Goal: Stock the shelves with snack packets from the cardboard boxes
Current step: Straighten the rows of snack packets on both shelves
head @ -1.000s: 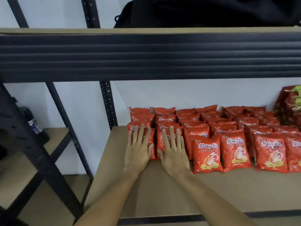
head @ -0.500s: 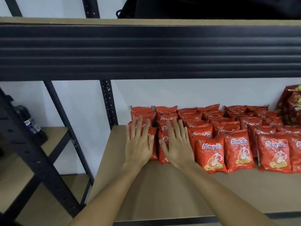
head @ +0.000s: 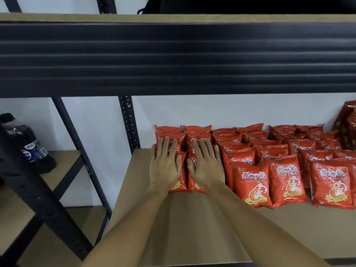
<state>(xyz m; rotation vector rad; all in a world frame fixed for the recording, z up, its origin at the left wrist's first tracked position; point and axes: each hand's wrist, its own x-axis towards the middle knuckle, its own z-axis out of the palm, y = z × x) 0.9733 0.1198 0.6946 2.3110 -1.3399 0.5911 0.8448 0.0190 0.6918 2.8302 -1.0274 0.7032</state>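
Both hands lie flat, fingers straight and slightly spread, on the two leftmost columns of red snack packets on the shelf (head: 158,224): the left hand (head: 165,166) presses on the packet (head: 180,182) nearest the shelf's left edge, and the right hand (head: 208,167) presses on the neighbouring packet (head: 193,185), neither one curled round anything. The packets stand in overlapping rows that run from the back edge of the shelf toward the front and fill it from near the left rear post (head: 128,122) across to the right, where darker red bags (head: 346,124) sit at the back right corner. No cardboard box shows in this view. The step in hand looks like pushing or levelling the left columns so that they sit tight. The main risk, as I judge it, is that the packets are slippery, air-filled and only leaning on one another: an uneven or hard push could make the front ones slide sideways, topple the neighbouring front packet (head: 251,185), or send the left column off the open left edge of the shelf, where nothing but the post stops it. Pressing too hard could also crush the crackers or burst a seal. Lifting the palms off quickly might let the leaning rows spring forward toward the front edge.
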